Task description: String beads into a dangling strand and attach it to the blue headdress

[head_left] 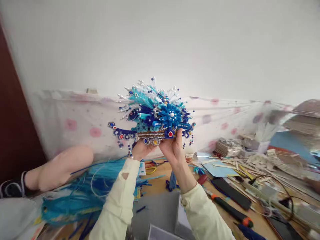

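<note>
A blue, turquoise and white beaded headdress (160, 115) is held up in front of the wall, above the table. Pearl-tipped sprays rise from its top, a large blue flower with a pearl centre faces me, and beaded strings hang at both sides. My left hand (143, 150) grips its lower band from beneath on the left, the fingertips partly hidden by the band. My right hand (173, 148) holds the band's right part, its thumb upright against the front. Both forearms are in pale yellow sleeves.
Bundles of blue strips (100, 186) lie on the left, near another person's bare arm or leg (60, 168). Below my hands are a grey box (156, 210) and yellow-handled pliers (151, 166). Orange-and-black handled tools (230, 208), cables and stacked materials crowd the right side.
</note>
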`<state>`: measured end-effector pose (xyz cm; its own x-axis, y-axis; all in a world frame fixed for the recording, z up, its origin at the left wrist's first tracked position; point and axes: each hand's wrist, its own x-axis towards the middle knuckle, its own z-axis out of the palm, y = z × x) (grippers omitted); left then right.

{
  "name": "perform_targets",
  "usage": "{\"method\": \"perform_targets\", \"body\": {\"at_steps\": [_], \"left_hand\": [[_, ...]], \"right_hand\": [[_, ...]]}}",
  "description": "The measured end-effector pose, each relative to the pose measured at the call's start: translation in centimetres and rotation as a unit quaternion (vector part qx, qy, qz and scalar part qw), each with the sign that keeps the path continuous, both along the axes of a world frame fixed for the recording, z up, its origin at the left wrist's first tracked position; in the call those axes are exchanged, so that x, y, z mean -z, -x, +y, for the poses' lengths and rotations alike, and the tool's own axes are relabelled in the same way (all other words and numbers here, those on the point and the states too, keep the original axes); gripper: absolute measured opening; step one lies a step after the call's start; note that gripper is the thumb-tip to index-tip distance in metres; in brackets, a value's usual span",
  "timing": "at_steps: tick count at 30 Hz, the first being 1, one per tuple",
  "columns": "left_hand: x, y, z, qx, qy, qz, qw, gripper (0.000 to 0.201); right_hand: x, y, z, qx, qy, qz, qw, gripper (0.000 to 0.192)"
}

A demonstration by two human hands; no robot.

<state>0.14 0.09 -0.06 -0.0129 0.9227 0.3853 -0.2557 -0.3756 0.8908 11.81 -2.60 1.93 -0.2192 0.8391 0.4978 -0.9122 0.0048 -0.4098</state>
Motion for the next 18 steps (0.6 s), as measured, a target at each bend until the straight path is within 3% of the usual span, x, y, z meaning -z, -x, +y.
{"method": "perform_targets", "body": {"at_steps": [7, 12, 14, 18], "left_hand": [[1.5, -1.7, -0.3, -0.09, 0.012, 0.055, 0.994, 0.031], [3.5, -2.7, -1.9, -0.125, 0.057, 0.174, 0.975, 0.035], [4.3, -3.1, -3.7, -0.091, 0.063, 0.238, 0.965, 0.037], [5.4, -1.6, -8.5, 0.065, 0.091, 0.379, 0.919, 0.031]], "right_hand": [[1.0, -0.2, 1.2, 0.0, 0.002, -0.013, 1.0, 0.031], [1.0, -0.3, 2.0, 0.004, 0.001, -0.005, 1.0, 0.031], [0.7, -0.7, 2.6, 0.017, 0.004, 0.011, 1.0, 0.029], [-0.1, -2.4, 4.2, 0.047, 0.007, 0.037, 0.998, 0.029]]}}
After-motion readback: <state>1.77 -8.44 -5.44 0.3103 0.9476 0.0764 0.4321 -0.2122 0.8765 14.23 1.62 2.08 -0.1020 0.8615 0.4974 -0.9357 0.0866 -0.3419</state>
